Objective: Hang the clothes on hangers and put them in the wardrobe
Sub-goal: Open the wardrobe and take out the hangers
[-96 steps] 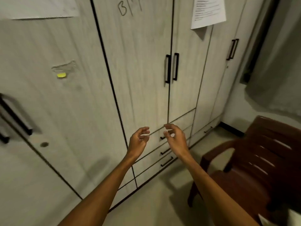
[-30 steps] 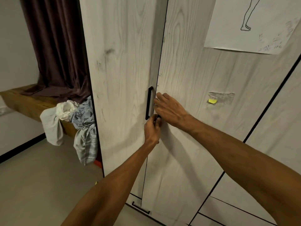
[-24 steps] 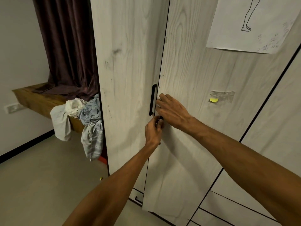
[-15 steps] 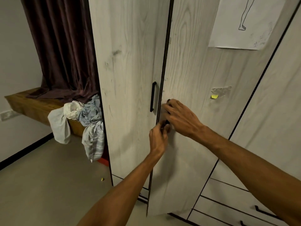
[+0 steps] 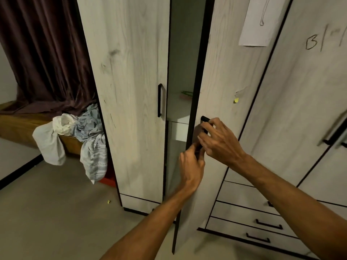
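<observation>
The wardrobe door (image 5: 216, 81) stands ajar, with a dark gap along its left edge that shows a pale shelf (image 5: 178, 109) inside. Both hands are at this door's black handle (image 5: 204, 119). The right hand (image 5: 219, 141) has its bent fingers hooked over the upper part of the handle, with the handle's top end sticking out above them. The left hand (image 5: 191, 164) is just below it, fingers curled tightly in around the handle's lower end; the back of the hand hides the grip itself.

The clothes (image 5: 88, 128), a heap of white and grey-blue cloth, lie well to the left of the door, spilling over the edge of a wooden bench (image 5: 16, 126) below a dark curtain (image 5: 47, 53). Between them and the door is the closed neighbouring door (image 5: 131, 91). On the door's face are a sheet of paper (image 5: 257, 21) and a yellow sticker (image 5: 236, 100). Drawers (image 5: 262, 212) sit low to its right.
</observation>
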